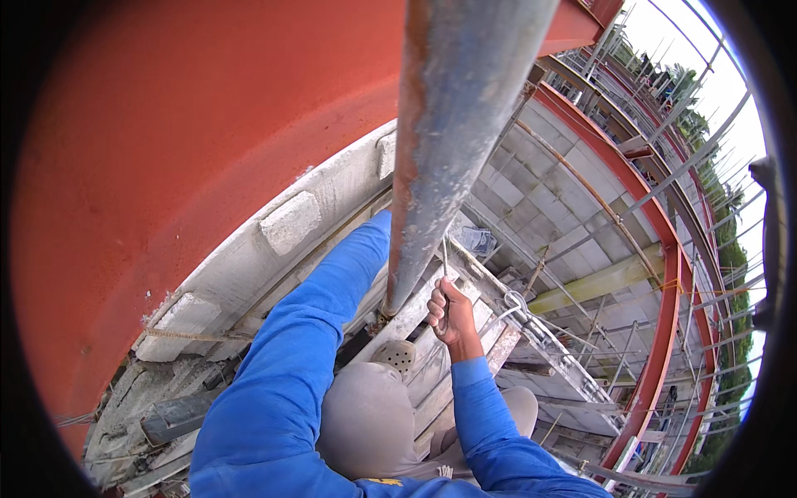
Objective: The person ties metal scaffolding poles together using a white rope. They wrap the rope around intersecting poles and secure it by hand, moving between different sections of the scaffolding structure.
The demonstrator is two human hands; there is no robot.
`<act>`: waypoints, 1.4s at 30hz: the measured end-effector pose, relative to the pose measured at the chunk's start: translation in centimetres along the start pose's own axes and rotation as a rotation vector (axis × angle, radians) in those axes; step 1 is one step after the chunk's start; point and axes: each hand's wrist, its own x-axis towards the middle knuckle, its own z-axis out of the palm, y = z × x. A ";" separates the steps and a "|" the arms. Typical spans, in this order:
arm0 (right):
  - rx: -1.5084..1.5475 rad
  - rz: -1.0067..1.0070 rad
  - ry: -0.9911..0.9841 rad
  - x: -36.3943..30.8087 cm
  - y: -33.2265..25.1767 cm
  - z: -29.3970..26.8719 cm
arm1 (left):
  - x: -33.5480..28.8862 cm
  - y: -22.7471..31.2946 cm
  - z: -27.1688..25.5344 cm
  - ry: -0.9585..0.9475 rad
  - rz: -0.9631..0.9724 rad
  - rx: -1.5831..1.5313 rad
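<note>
My right hand (450, 313) is closed around a thin greyish rod or cord (446, 257), whose upper part rises from the fist beside the pole; its exact kind is not clear. A thick, weathered steel pipe (465, 100) stands upright close in front of me, rust-stained along its left side. My left arm, in a blue sleeve (315, 290), reaches forward behind this pipe, which hides the hand. Below the right hand lie pale, worn planks (432, 373). My knee and a perforated clog (395, 355) are just left of them.
A large red steel beam (183, 124) fills the upper left, above a concrete ledge with raised blocks (290, 222). To the right, scaffold tubes (647, 199) and a curving red beam (664, 332) cross before a block wall (531, 195). A clear plastic container (477, 241) sits beyond the planks.
</note>
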 end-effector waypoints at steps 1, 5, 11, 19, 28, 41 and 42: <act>0.010 0.010 -0.003 0.2 0.4 0.8 | 0.9 0.9 -1.9 -0.009 -0.008 -0.005; 0.043 0.006 -0.029 -0.4 -0.2 1.9 | 2.0 2.7 -2.9 -0.055 -0.064 0.024; 0.150 -0.004 -0.022 -0.6 -1.4 -0.6 | -1.4 2.6 2.7 0.007 -0.249 0.063; 0.161 0.026 -0.079 0.5 -2.6 0.4 | -2.8 5.0 2.8 0.080 -0.316 0.166; 0.202 0.071 -0.108 2.1 -3.6 0.8 | -1.3 4.4 0.8 0.109 -0.226 -0.043; 0.166 -0.048 0.014 1.5 0.3 1.3 | -1.2 5.2 2.4 0.211 -0.251 0.015; 0.105 -0.085 0.015 1.6 0.4 1.6 | -1.0 5.3 2.3 0.195 -0.264 0.010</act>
